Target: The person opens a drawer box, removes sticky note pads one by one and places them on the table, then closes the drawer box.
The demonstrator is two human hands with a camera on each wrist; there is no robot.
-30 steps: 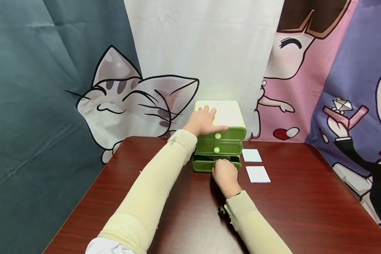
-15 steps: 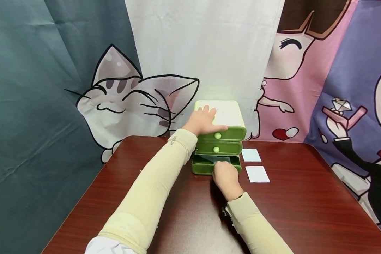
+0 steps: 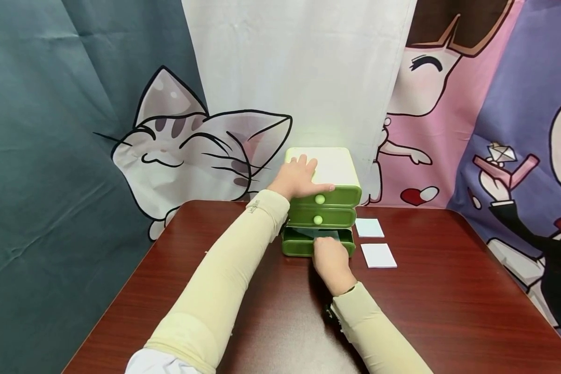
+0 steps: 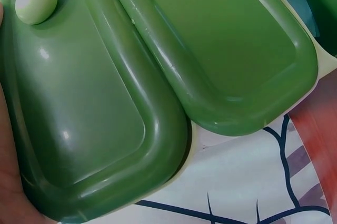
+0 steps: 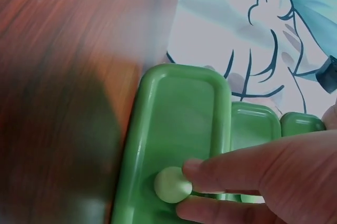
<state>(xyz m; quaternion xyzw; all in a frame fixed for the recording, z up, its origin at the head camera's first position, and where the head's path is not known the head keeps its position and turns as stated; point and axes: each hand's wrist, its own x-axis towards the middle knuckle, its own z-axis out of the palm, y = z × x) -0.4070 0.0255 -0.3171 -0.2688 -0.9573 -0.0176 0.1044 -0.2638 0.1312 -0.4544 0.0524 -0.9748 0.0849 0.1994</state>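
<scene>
A small green drawer cabinet [image 3: 336, 215] with a pale top stands at the far side of the table. My left hand [image 3: 297, 177] rests on its top with fingers spread and the thumb along the front edge. The bottom drawer [image 3: 293, 249] is pulled out, with a blue-teal flat piece [image 3: 332, 235] showing inside. My right hand [image 3: 331, 264] is at this drawer's front, and in the right wrist view its fingers hold the round pale knob [image 5: 172, 184]. Above, the top drawer [image 3: 346, 197] and middle drawer [image 3: 341, 218] are closed.
Two square pads of pale paper, a bluish one [image 3: 370, 228] and a white one [image 3: 378, 256], lie right of the cabinet. The reddish-brown table [image 3: 444, 291] ends near a printed cloth backdrop [image 3: 346, 78] behind the cabinet.
The bottom drawer has come out a little toward me with my right hand, and the blue-teal piece inside now shows. Over the last half second little moves. My left hand stays put.
</scene>
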